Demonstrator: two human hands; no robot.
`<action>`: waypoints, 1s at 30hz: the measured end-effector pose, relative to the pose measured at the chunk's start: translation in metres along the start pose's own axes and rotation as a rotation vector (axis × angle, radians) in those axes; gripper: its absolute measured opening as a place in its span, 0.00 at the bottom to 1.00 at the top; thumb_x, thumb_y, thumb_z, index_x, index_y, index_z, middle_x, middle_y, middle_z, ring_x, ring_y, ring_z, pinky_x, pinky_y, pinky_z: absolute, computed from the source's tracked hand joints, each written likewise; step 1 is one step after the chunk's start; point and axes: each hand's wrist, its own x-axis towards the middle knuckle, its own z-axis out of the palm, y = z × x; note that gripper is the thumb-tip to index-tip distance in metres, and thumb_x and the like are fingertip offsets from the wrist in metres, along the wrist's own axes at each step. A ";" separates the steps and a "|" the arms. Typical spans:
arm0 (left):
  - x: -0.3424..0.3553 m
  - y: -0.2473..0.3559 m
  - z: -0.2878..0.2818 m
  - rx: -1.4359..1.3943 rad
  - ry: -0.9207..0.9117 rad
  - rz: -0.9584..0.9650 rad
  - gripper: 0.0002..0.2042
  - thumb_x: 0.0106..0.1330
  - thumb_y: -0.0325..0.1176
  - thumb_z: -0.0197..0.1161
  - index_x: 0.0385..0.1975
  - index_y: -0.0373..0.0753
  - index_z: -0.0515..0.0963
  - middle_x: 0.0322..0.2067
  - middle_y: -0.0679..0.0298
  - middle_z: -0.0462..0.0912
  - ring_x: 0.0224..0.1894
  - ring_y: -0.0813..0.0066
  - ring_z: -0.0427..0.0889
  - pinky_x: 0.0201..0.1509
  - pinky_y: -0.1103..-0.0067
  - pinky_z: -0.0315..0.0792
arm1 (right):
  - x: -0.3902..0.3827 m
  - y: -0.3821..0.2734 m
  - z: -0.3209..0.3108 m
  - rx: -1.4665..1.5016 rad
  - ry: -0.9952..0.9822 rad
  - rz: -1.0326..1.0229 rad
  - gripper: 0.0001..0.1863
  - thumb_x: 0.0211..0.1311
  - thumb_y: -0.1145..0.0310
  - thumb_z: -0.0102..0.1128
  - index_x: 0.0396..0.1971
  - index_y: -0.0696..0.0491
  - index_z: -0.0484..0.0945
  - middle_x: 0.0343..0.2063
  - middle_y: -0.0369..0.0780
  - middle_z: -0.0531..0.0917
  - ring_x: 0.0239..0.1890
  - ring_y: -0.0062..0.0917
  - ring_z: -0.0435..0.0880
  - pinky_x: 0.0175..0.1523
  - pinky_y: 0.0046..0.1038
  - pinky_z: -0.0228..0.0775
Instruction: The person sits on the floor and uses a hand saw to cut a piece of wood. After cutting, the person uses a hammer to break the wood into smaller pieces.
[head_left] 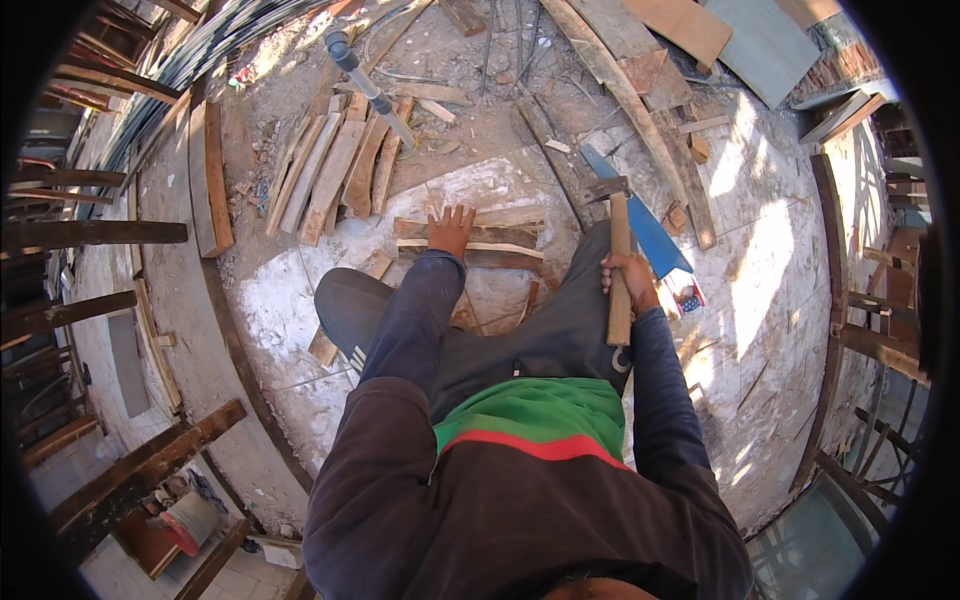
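My left hand [452, 232] lies flat with its fingers spread on some short wood strips [500, 236] on the floor between my legs. My right hand [630, 280] is wrapped round the wooden handle of a hammer [620, 240], held upright over my right thigh with its metal head at the far end. Just right of the hammer lies a handsaw [636, 215] with a blue blade; its patterned handle [688, 293] is close to my right wrist.
Several cut wood pieces [335, 170] lie side by side beyond my left hand. A grey pipe [365, 85] rises there. Long planks [630, 100] stretch away at the far right, near flat boards [765, 50]. Timber beams [95, 235] line the left side.
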 end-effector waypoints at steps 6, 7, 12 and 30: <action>0.027 0.002 0.027 -0.074 0.061 -0.008 0.57 0.35 0.39 0.84 0.70 0.45 0.55 0.60 0.56 0.68 0.66 0.56 0.65 0.65 0.48 0.60 | 0.006 0.010 -0.017 -0.074 0.005 0.010 0.08 0.53 0.70 0.61 0.31 0.55 0.74 0.18 0.35 0.75 0.17 0.22 0.76 0.23 0.26 0.71; 0.030 0.003 0.033 -0.057 0.118 -0.038 0.52 0.37 0.37 0.82 0.68 0.44 0.60 0.57 0.57 0.69 0.64 0.57 0.68 0.63 0.49 0.63 | 0.007 0.011 -0.016 -0.068 -0.006 0.026 0.08 0.53 0.70 0.61 0.32 0.54 0.74 0.18 0.35 0.74 0.17 0.23 0.75 0.22 0.26 0.71; 0.025 0.007 0.033 -0.090 0.180 0.009 0.32 0.43 0.32 0.75 0.54 0.40 0.72 0.50 0.57 0.72 0.55 0.60 0.73 0.55 0.55 0.67 | 0.010 0.009 -0.018 -0.062 -0.011 0.052 0.08 0.54 0.69 0.60 0.33 0.54 0.73 0.19 0.35 0.74 0.17 0.23 0.73 0.23 0.27 0.70; -0.023 0.035 0.091 -0.019 0.403 0.078 0.21 0.58 0.33 0.65 0.51 0.42 0.70 0.43 0.57 0.75 0.46 0.59 0.76 0.46 0.60 0.68 | 0.016 0.007 0.000 -0.059 0.012 0.035 0.07 0.53 0.69 0.59 0.31 0.55 0.73 0.19 0.36 0.73 0.17 0.24 0.73 0.23 0.27 0.69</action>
